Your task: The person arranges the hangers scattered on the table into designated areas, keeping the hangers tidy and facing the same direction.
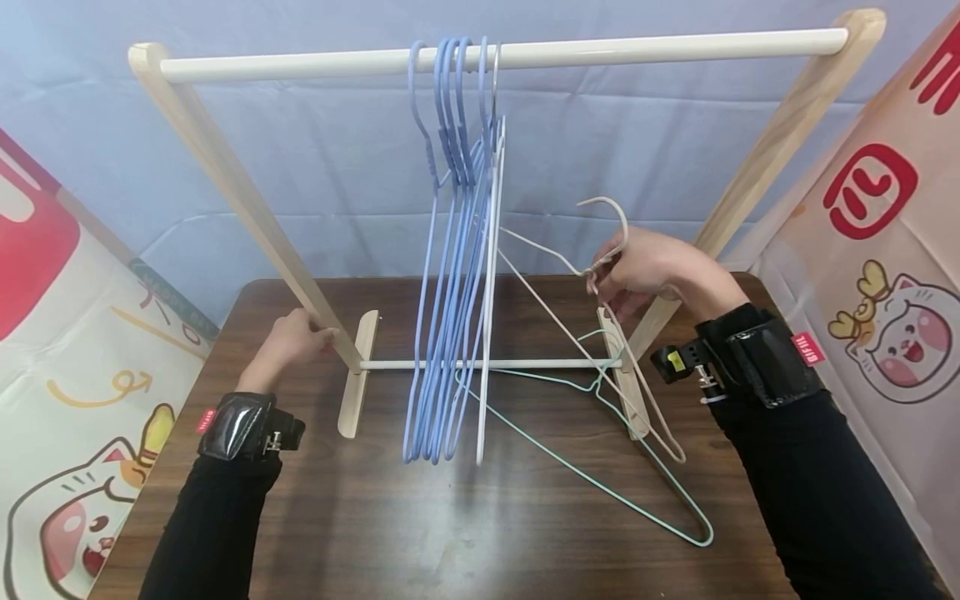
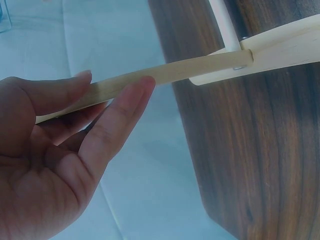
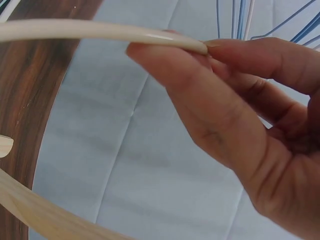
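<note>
My left hand (image 1: 292,343) holds the left wooden post (image 1: 238,193) of a clothes rack low down, thumb on one side and fingers on the other in the left wrist view. In my right hand (image 1: 651,265) is a cream hanger (image 1: 678,452), pinched near the neck between thumb and fingertips, its hook (image 1: 621,221) free of the rail. It hangs tilted by the right post, one arm reaching toward the rack's middle. Several blue hangers (image 1: 459,167) and a white hanger (image 1: 492,275) hang bunched mid-rail. Below, a mint-green hanger (image 1: 703,540) lies across the rack's right foot.
The rack's white top rail (image 1: 660,53) runs between two slanted posts, and a thin lower bar (image 1: 390,364) joins the feet. It stands on a dark wooden table (image 1: 450,533). A pale cloth (image 1: 315,167) hangs behind, with printed cartoon sheets (image 1: 885,250) at both sides.
</note>
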{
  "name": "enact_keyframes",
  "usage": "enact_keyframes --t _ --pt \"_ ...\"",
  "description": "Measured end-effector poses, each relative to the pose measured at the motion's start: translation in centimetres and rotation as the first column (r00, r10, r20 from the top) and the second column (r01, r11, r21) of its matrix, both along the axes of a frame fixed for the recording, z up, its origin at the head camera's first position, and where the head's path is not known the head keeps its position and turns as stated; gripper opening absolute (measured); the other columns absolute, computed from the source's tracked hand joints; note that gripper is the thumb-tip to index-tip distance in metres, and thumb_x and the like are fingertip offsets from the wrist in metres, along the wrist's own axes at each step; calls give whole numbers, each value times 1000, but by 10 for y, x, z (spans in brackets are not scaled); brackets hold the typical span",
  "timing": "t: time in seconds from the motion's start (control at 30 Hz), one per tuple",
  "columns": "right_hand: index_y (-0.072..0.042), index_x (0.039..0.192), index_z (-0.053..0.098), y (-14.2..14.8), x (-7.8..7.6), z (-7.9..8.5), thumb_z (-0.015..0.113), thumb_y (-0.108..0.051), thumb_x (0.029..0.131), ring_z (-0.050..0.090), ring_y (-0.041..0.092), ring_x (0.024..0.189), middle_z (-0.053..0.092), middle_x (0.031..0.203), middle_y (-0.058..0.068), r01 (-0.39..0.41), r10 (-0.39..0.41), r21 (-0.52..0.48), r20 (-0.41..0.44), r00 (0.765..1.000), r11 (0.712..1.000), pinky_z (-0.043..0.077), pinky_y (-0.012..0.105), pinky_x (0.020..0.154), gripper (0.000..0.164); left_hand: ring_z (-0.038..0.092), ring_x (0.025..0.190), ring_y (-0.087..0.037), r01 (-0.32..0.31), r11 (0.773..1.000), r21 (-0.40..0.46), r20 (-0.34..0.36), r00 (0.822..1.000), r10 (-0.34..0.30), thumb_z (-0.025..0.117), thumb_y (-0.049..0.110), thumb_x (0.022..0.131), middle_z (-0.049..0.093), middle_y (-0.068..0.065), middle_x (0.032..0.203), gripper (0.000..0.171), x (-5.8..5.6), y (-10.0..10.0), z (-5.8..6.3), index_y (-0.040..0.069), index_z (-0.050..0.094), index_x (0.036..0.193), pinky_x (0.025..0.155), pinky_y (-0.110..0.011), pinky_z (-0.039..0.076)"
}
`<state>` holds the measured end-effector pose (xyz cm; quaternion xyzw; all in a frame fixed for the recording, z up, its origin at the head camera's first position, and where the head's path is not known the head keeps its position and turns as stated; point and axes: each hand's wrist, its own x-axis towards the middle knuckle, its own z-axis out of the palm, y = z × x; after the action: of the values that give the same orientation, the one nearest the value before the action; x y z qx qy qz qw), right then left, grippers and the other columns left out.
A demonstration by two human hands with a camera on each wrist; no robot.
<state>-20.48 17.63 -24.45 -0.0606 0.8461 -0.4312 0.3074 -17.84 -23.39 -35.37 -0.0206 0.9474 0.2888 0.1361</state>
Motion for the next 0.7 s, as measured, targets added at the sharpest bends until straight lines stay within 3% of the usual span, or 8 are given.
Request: enact_keyframes --t 0.37,0.7 --pt "15 99 57 0 -2 2 53 17 74 62 24 61 61 77 9 -14 16 24 -81 997 1000 54 40 61 26 64 85 -35 -7 1000 9 5 1000 7 51 17 92 64 -26 94 35 0 1 0 -16 55 106 76 -45 48" --pt "14 95 60 2 -4 12 56 15 75 63 21 61 64 69 11 60 -57 17 -124 991 998 54 38 62 21 64 80 -32 -11 1000 6 3 1000 11 50 17 92 64 -26 92 35 0 -1 -1 -15 56 105 76 -44 48"
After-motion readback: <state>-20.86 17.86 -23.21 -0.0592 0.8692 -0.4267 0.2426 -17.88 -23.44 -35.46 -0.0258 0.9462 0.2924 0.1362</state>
